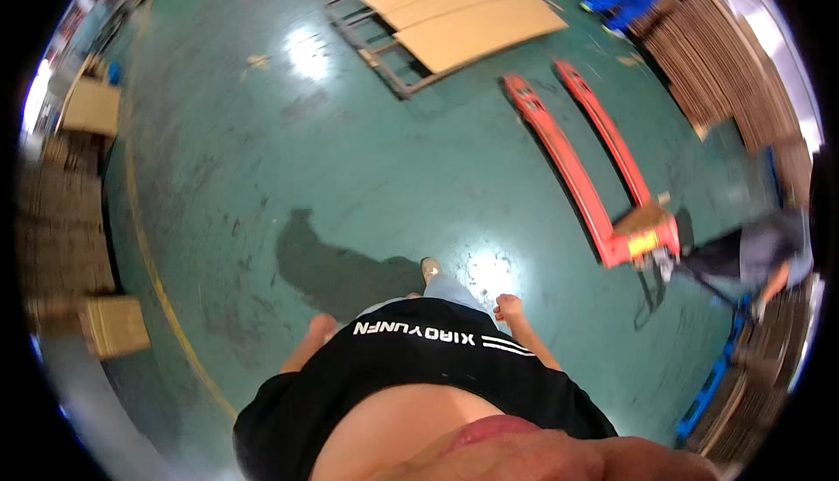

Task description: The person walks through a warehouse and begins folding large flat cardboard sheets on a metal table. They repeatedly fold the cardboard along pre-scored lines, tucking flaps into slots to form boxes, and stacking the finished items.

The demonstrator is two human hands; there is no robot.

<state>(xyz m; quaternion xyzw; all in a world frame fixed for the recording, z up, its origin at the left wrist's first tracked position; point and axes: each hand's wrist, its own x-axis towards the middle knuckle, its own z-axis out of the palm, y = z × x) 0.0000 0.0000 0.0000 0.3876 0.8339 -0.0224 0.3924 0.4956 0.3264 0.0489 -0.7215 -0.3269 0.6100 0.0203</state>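
Both of my arms hang beside my body, over the green floor [218,193]. My left hand [322,329] is at my left side, near the hem of my black shirt [419,354]; it is blurred and its fingers are mostly hidden. On the other side, my right hand [508,308] is curled closed, with nothing visible in it. Neither hand touches any object that I can see. One shoe [430,269] shows ahead of my legs. A red pallet jack [559,162] stands ahead to the right, its forks pointing away from me.
A person [773,249] is by the pallet jack's handle; another in blue trousers [619,7] stands far right near stacked flat cardboard [712,62]. Ahead, cardboard sheets [472,13] lie on a metal frame [376,57]. Stacked cartons [65,228] line the left, beyond a yellow floor line [144,249].
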